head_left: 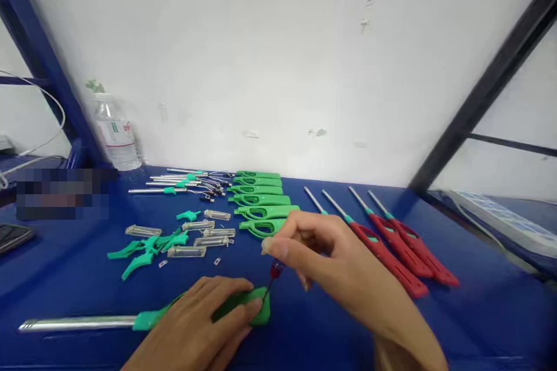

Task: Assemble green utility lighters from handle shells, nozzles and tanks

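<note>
Screwdriver (275, 270), in the head view, stands tilted in the right hand (322, 249), pinched near its top between thumb and fingers, its tip down at the right end of the green lighter (261, 316). That lighter lies on the table (331, 330), tube (82, 323) pointing left, with the left hand (204, 316) clamped over it. Whether the tip sits in a screw cannot be told. To do this well, the driver probably wants to stand more upright, square to the surface, and turn under light, steady downward pressure. The left hand should keep the lighter flat, but its fingertips lie just beside the tip, so a slip could catch them.
</note>
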